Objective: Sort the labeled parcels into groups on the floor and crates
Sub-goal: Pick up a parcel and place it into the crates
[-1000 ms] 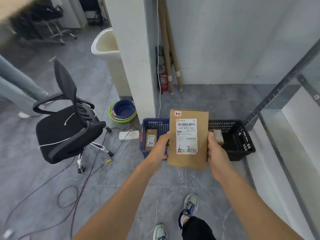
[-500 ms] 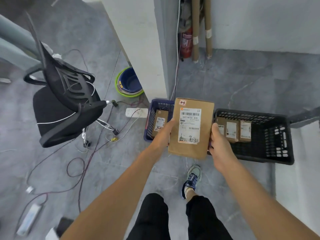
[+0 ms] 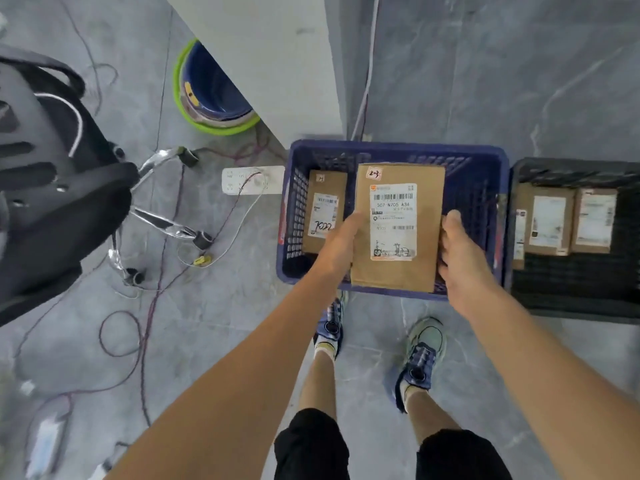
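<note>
A: Grey marbled floor (image 3: pixel 485 81) is running under everything, and a white pillar (image 3: pixel 270 57) is standing at the far side. What is sitting in front of it?

B: Two crates are sitting side by side: a blue crate (image 3: pixel 294 216) in the middle and a black crate (image 3: pixel 571 289) just to its right. The person is standing at the blue one's near rim, both shoes (image 3: pixel 420 358) showing below.

A: And the hands?

B: Both are holding one brown parcel (image 3: pixel 398 230) over the blue crate, label facing up. The left hand (image 3: pixel 337 247) is gripping its left edge, thumb lying across the front face. The right hand (image 3: pixel 460 258) is clasping the right edge, thumb pressing along the side. The fingers behind the cardboard are hiding from view. I cannot tell whether the parcel is touching the crate's bottom.

A: Is anything lying inside already?

B: A smaller parcel (image 3: pixel 323 209) is lying near the blue crate's left wall, just beside the held one, with handwriting on its label. In the black crate two more parcels (image 3: pixel 547 223) are lying side by side toward the far left.

A: What is sitting off to the left?

B: A black office chair (image 3: pixel 52 188) is filling the left edge, a white power strip (image 3: pixel 251 180) is lying between it and the blue crate, thin cables (image 3: pixel 143 341) are trailing over the floor, and stacked basins (image 3: pixel 211 95), blue inside green, are peeking out beside the pillar.
</note>
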A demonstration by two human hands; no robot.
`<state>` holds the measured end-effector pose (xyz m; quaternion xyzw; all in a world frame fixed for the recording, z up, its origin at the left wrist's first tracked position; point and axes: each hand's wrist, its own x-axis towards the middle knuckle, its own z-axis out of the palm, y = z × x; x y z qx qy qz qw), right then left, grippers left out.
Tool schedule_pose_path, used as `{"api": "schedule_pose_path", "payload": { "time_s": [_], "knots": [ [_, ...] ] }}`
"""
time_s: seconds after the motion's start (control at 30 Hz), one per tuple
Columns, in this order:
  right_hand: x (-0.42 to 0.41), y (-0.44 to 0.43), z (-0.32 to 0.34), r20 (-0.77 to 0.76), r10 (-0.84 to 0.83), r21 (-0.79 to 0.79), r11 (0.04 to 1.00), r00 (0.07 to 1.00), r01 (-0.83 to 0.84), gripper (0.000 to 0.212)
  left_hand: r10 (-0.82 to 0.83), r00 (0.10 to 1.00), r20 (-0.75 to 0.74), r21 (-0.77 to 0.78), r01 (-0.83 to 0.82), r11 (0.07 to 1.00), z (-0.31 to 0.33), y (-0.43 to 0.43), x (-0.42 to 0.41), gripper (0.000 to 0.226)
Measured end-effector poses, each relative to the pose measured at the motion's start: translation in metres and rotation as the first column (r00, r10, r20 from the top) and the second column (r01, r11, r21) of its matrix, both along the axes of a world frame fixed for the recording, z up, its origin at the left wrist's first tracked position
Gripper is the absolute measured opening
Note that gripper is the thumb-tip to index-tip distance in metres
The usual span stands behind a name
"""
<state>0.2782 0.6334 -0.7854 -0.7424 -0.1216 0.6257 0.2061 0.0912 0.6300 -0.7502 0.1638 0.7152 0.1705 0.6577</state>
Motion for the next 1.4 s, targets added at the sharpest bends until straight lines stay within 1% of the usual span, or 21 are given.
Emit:
{"api": "schedule_pose_path", "payload": {
  "time_s": [0.1, 0.13, 0.2, 0.27, 0.3, 0.37, 0.43, 0.47, 0.53, 0.57, 0.67, 0.73, 0.8, 0.83, 0.87, 1.0, 1.13, 1.2, 1.23, 1.33, 1.4],
  "knots": [
    [-0.017, 0.008, -0.074, 0.023, 0.007, -0.055, 0.998, 1.0, -0.006, 0.04, -0.061, 0.998, 0.029, -0.042, 0.062, 0.997, -0.068, 0.009, -0.014, 0.052],
    [-0.022, 0.01, -0.099, 0.003, 0.009, -0.066, 0.998, 1.0, -0.009, 0.048, -0.074, 0.997, 0.031, -0.051, 0.076, 0.996, -0.088, 0.014, -0.017, 0.051],
    [-0.029, 0.014, -0.142, -0.009, -0.026, -0.061, 0.998, 1.0, 0.025, 0.074, -0.093, 0.995, 0.031, -0.079, 0.095, 0.992, -0.126, 0.025, -0.02, 0.066],
    [-0.03, 0.019, -0.178, -0.001, -0.047, -0.049, 0.998, 0.999, 0.047, 0.09, -0.111, 0.993, 0.047, -0.091, 0.115, 0.989, -0.156, 0.04, -0.021, 0.06],
    [-0.032, 0.022, -0.191, 0.01, -0.049, -0.053, 0.997, 0.999, 0.049, 0.087, -0.116, 0.991, 0.064, -0.088, 0.122, 0.989, -0.17, 0.046, -0.022, 0.055],
    [-0.035, 0.029, -0.212, 0.015, -0.04, -0.052, 0.998, 0.999, 0.04, 0.066, -0.139, 0.986, 0.095, -0.089, 0.148, 0.985, -0.192, 0.057, -0.021, 0.056],
    [-0.04, 0.036, -0.233, 0.022, -0.037, -0.033, 0.999, 0.999, 0.038, 0.056, -0.149, 0.986, 0.079, -0.125, 0.158, 0.98, -0.229, 0.058, -0.023, 0.08],
    [-0.043, 0.039, -0.242, 0.024, -0.044, -0.031, 0.999, 0.999, 0.045, 0.054, -0.118, 0.991, 0.066, -0.15, 0.127, 0.98, -0.265, 0.055, -0.025, 0.091],
    [-0.05, 0.045, -0.252, -0.007, -0.061, -0.021, 0.998, 0.998, 0.061, 0.054, -0.127, 0.992, -0.003, -0.159, 0.125, 0.979, -0.294, 0.055, -0.028, 0.096],
    [-0.054, 0.047, -0.257, -0.028, -0.072, -0.029, 0.997, 0.997, 0.071, 0.062, -0.159, 0.987, -0.027, -0.136, 0.154, 0.979, -0.29, 0.059, -0.028, 0.094],
    [-0.05, 0.052, -0.282, -0.04, -0.119, -0.04, 0.992, 0.992, 0.118, 0.1, -0.272, 0.961, -0.058, -0.027, 0.271, 0.962, -0.258, 0.064, -0.026, 0.089],
    [-0.05, 0.055, -0.28, -0.059, -0.086, -0.044, 0.995, 0.995, 0.084, 0.098, -0.313, 0.947, -0.075, -0.006, 0.313, 0.95, -0.248, 0.061, -0.023, 0.089],
    [-0.056, 0.06, -0.272, -0.084, -0.043, -0.025, 0.999, 0.995, 0.041, 0.074, -0.334, 0.936, -0.115, -0.002, 0.336, 0.942, -0.253, 0.059, -0.022, 0.082],
    [-0.056, 0.06, -0.272, -0.103, -0.029, -0.02, 0.999, 0.994, 0.027, 0.066, -0.337, 0.932, -0.135, 0.003, 0.34, 0.94, -0.256, 0.06, -0.022, 0.078],
    [-0.057, 0.06, -0.273, -0.116, -0.016, -0.02, 1.0, 0.993, 0.014, 0.066, -0.34, 0.927, -0.156, 0.009, 0.346, 0.938, -0.259, 0.061, -0.022, 0.074],
    [-0.055, 0.063, -0.279, -0.127, 0.002, -0.018, 1.0, 0.992, -0.004, 0.083, -0.42, 0.883, -0.209, 0.019, 0.433, 0.901, -0.268, 0.067, -0.017, 0.066],
    [-0.054, 0.063, -0.293, -0.142, 0.021, -0.042, 0.999, 0.99, -0.028, 0.108, -0.479, 0.835, -0.27, -0.04, 0.487, 0.872, -0.278, 0.072, -0.015, 0.063],
    [-0.053, 0.063, -0.298, -0.099, 0.052, -0.05, 0.997, 0.994, -0.058, 0.12, -0.501, 0.814, -0.295, -0.06, 0.507, 0.86, -0.283, 0.07, -0.016, 0.063],
    [-0.054, 0.063, -0.295, -0.068, 0.073, -0.052, 0.996, 0.995, -0.076, 0.119, -0.49, 0.821, -0.292, -0.071, 0.493, 0.867, -0.284, 0.069, -0.015, 0.063],
    [-0.053, 0.063, -0.288, -0.015, 0.144, -0.029, 0.989, 0.99, -0.144, 0.101, -0.426, 0.867, -0.26, -0.037, 0.432, 0.901, -0.284, 0.063, -0.014, 0.063],
    [-0.052, 0.064, -0.287, 0.005, 0.176, -0.023, 0.984, 0.984, -0.176, 0.107, -0.381, 0.889, -0.254, -0.02, 0.389, 0.921, -0.284, 0.061, -0.012, 0.063]
  ]
}}
